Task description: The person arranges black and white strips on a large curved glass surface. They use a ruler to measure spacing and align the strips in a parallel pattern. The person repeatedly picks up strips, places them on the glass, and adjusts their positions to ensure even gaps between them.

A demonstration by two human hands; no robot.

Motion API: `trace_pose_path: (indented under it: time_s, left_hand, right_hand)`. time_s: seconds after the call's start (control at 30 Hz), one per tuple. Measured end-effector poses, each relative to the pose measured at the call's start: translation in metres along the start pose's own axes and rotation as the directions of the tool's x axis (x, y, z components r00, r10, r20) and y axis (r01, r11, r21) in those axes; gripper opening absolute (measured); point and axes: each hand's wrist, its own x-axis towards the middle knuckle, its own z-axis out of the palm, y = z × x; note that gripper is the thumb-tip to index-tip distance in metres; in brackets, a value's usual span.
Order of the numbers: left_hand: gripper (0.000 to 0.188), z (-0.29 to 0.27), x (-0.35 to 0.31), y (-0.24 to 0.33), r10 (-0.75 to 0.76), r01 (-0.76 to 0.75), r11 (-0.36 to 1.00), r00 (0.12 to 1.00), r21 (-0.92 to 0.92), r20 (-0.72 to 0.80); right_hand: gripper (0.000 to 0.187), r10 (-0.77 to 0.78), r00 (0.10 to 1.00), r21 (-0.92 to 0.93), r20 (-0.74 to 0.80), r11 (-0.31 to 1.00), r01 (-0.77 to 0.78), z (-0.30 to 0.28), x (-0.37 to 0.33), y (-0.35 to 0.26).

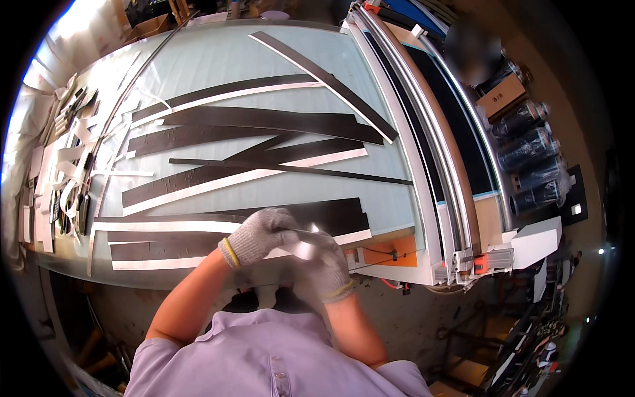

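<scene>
Both of my hands wear grey knit gloves with yellow cuffs and meet above the near edge of the table. My left hand [259, 236] is closed, thumb and fingers pinched at one end of a thin white strip [303, 250]. Close on its right, my right hand [329, 266] curls round the same strip, its fingers partly smeared by motion. The strip bends and shines between the two gloves. Beneath the hands lie black strips [159, 252] with white edges, and a white band [169, 227] runs leftward from beside my left hand.
More black strips [264, 122] lie crisscrossed on the glass-topped table [218, 53]. White scraps and tools [76, 192] crowd the left edge. On the right stands a machine with long metal rollers [423, 126]; beyond it are plastic-wrapped rolls [529, 149] and a cardboard box [501, 97].
</scene>
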Motion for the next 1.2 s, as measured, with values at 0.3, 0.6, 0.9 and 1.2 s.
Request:
trace_pose_path:
  time_s: [0.3, 0.6, 0.9, 1.2]
  left_hand:
    - [0.02, 0.02, 0.015, 0.036, 0.28, -0.357, 0.876, 0.924, 0.325, 0.261]
    - [0.021, 0.005, 0.018, 0.032, 0.228, -0.257, 0.958, 0.952, 0.13, 0.203]
    - [0.024, -0.004, 0.038, 0.035, 0.491, -0.392, 0.778, 0.867, 0.49, -0.085]
    - [0.036, -0.433, -0.081, -0.099, 0.153, 0.808, 0.358, 0.444, 0.468, -0.883]
  right_hand:
    - [0.035, -0.211, 0.976, -0.132, 0.046, 0.968, 0.215, 0.041, 0.044, 0.045]
    - [0.057, -0.216, 0.968, -0.062, 0.131, 0.972, 0.225, 0.051, 0.054, 0.042]
    - [0.054, -0.302, 0.952, -0.018, 0.037, 0.953, 0.303, -0.002, 0.046, -0.073]
    - [0.036, -0.117, 0.71, 0.285, -0.694, 0.861, 0.421, -0.26, 0.054, -0.11]
